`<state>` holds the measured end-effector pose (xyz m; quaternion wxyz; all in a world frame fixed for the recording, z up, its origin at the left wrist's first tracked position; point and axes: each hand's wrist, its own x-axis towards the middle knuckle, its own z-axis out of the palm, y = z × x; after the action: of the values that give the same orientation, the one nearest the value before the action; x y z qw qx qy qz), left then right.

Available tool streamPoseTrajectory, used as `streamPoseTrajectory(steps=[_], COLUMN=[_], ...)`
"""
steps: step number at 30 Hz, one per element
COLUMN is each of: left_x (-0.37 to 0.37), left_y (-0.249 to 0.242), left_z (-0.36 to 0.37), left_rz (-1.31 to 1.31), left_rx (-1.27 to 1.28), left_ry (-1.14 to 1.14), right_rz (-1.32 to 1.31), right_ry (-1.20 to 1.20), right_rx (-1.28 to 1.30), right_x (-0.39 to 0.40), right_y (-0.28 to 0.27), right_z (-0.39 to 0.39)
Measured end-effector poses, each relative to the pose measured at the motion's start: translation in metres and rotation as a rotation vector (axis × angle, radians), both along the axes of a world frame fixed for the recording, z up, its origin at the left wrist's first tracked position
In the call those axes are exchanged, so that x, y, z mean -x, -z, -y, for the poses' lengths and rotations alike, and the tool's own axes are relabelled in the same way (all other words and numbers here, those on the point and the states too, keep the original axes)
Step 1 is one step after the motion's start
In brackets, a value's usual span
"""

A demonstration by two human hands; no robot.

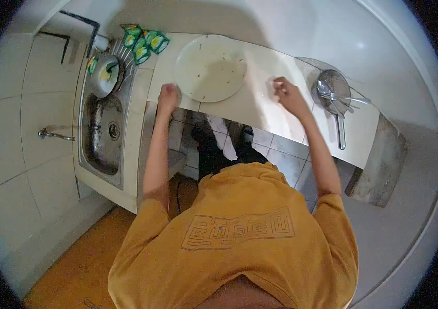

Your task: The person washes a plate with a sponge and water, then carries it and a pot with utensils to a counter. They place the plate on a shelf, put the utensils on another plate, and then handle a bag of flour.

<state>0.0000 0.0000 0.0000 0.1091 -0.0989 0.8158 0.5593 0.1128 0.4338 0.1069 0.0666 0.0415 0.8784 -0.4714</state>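
A large round white plate (pixel 211 69) lies on the counter with small brown bits scattered over it. My left hand (pixel 168 99) is closed like a fist by the plate's lower left rim; whether anything is inside the fingers is hidden. To the right of the plate, my right hand (pixel 288 96) hovers over the counter, its fingers loosely curled and apart, with nothing visible in them. A bright patch of light falls on the counter around that hand.
At the right, a pan (pixel 333 85) holds several spoons and other utensils. A steel sink (pixel 106 131) with a wall tap (pixel 56 135) is on the left. Beside it, a metal bowl (pixel 104 77) stands on the drainer near green packets (pixel 144 44). The counter edge (pixel 257 126) faces my body.
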Motion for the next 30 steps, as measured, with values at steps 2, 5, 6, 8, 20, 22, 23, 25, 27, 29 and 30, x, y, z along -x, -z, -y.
streamPoseTrajectory(steps=[2, 5, 6, 8, 20, 22, 23, 25, 27, 29, 30], left_x=[0.026, 0.038, 0.042, 0.033, -0.078, -0.107, -0.122, -0.146, -0.172, -0.192, -0.209], left_y=[0.016, 0.027, 0.018, -0.004, -0.102, -0.105, -0.100, -0.096, -0.100, -0.111, -0.110], left_z=[-0.001, -0.017, -0.020, -0.030, 0.008, 0.042, 0.059, 0.099, 0.137, 0.170, 0.179], left_rz=[-0.032, -0.020, -0.031, -0.004, 0.023, -0.002, -0.002, -0.016, -0.032, -0.100, -0.126], left_rx=[0.188, 0.027, 0.035, 0.046, -1.060, -1.102, -1.041, -0.998, -0.893, -0.900, -0.903], left_ry=[0.040, -0.036, -0.047, -0.131, -0.408, -0.482, -0.557, -0.648, -0.808, -0.895, -0.974], right_rz=[0.320, 0.252, 0.243, 0.176, 0.198, 0.199, 0.197, 0.276, 0.234, 0.314, 0.049], right_ry=[0.123, 0.186, 0.172, 0.336, 0.093, -0.024, -0.082, -0.127, -0.371, -0.476, -0.505], right_rx=[0.226, 0.427, 0.434, 0.380, 0.572, 0.606, 0.629, 0.497, 0.340, 0.319, 0.226], right_x=[0.018, 0.038, 0.050, 0.061, 0.031, 0.031, 0.033, 0.043, 0.054, 0.079, 0.098], right_y=[-0.002, 0.046, 0.051, 0.060, -0.026, -0.033, -0.034, -0.017, -0.008, -0.043, -0.033], right_z=[0.041, 0.086, 0.098, 0.116, 0.184, 0.215, 0.231, 0.272, 0.317, 0.355, 0.370])
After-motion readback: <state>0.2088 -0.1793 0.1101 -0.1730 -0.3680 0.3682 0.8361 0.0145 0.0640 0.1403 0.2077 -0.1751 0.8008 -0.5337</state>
